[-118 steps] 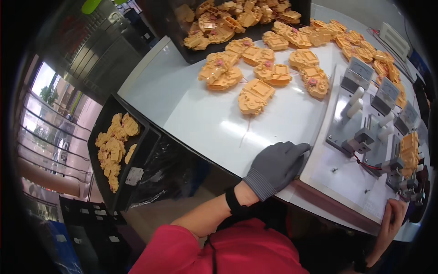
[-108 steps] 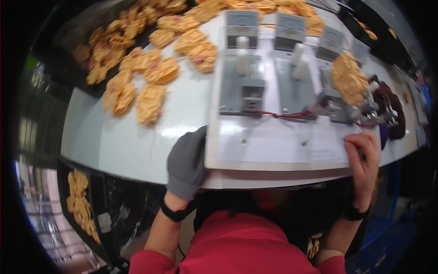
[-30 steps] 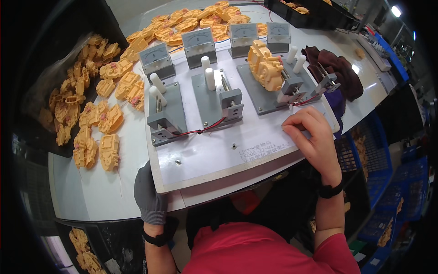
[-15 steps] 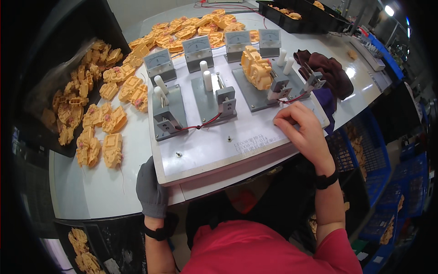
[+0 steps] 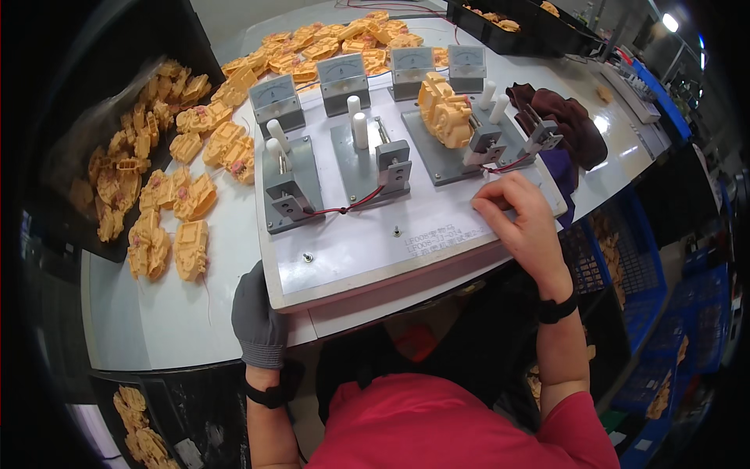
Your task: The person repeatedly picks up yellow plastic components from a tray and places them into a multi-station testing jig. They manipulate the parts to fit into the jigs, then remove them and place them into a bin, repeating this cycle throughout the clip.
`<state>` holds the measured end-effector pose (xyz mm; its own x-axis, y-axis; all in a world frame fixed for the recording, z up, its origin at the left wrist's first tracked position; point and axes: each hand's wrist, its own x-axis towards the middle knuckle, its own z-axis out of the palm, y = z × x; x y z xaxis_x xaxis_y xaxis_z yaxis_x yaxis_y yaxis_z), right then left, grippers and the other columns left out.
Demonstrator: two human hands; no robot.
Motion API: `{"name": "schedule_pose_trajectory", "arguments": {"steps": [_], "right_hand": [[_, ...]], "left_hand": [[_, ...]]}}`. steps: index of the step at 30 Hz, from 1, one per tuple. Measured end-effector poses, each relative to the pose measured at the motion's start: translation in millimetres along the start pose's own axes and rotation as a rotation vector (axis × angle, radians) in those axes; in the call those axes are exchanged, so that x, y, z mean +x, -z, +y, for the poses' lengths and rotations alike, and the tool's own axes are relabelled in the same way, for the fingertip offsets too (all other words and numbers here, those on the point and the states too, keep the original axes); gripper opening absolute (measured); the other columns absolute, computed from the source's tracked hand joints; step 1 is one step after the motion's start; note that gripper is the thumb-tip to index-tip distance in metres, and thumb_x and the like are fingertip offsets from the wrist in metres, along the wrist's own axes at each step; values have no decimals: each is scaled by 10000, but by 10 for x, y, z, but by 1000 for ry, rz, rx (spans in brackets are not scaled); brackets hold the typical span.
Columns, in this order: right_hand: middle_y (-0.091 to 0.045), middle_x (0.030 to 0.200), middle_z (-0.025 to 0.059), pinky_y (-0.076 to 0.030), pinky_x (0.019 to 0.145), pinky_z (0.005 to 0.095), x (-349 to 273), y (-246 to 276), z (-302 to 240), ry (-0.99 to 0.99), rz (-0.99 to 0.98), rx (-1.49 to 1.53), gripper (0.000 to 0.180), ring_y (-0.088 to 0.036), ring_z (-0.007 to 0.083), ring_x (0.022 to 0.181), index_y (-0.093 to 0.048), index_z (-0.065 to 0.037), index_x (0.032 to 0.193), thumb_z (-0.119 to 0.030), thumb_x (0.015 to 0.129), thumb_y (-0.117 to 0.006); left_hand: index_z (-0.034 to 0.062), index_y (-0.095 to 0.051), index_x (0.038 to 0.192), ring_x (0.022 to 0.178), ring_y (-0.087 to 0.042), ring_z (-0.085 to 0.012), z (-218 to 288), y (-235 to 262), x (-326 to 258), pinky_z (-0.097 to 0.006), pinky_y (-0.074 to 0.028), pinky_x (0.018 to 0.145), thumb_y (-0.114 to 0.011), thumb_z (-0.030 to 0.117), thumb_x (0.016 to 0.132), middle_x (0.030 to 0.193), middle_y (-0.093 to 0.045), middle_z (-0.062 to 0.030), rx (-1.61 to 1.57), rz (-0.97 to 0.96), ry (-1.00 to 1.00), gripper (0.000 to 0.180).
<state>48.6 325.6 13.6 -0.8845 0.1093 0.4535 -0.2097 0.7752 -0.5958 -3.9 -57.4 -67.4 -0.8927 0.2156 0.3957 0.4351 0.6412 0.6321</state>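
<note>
**One part sits in the fixture, many wait on the worktop**

The white worktop (image 5: 180,328) lies under a workshop light, with dark trays at its far and left edges; on it stands my white test board (image 5: 367,250) with three grey fixtures and four small meters (image 5: 344,74) along its far side; I am sitting close in front of it.

My left hand (image 5: 258,320), in a grey glove, holds the near left corner of the board, fingers bent around its edge; my right hand (image 5: 523,219) is bare and rests on the board near the right fixture (image 5: 461,152), its fingers curled together at the red wire (image 5: 504,166); whether they pinch the wire I cannot tell.

As I judge it, the work is only at its start; one yellow part (image 5: 445,113) is seated in the right fixture, but the left fixture (image 5: 291,187) and the middle fixture (image 5: 375,156) are without a part; the large heap of yellow parts (image 5: 195,195) to the left is not yet tested, I believe.

Around: a dark brown cloth (image 5: 566,125) lies just beside the right fixture and may disturb my right hand; blue crates (image 5: 648,313) stand below on the right; nothing else blocks the fixtures.
</note>
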Motion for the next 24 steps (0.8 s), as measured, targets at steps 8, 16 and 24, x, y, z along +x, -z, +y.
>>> {"name": "schedule_pose_trajectory", "arguments": {"steps": [8, 16, 24], "right_hand": [[-618, 830, 93, -481, 689, 347, 4, -26, -29, -16, 57, 35, 102, -614, 259, 748, -691, -6, 877, -101, 861, -725], [-622, 881, 43, -473, 721, 279, 15, 33, -10, -75, 37, 143, 141, -586, 155, 777, -668, -23, 1001, -98, 895, -722], [-614, 956, -4, -458, 773, 227, -19, 38, 112, -170, 160, 422, 296, -548, 66, 833, -602, -56, 1183, -131, 927, -731]], "left_hand": [[-40, -567, 1307, 1112, -627, -312, 15, 7, -9, -384, -469, 966, -561, 544, 974, 1181, -641, -171, -19, -4, -9, 672], [-39, -572, 1300, 1093, -632, -321, 23, 12, 5, -392, -476, 952, -558, 563, 966, 1166, -641, -172, -28, 1, -29, 688], [-36, -575, 1304, 1088, -628, -320, 68, 20, 3, -393, -473, 954, -561, 559, 963, 1159, -640, -174, -27, -24, 41, 686]]}}
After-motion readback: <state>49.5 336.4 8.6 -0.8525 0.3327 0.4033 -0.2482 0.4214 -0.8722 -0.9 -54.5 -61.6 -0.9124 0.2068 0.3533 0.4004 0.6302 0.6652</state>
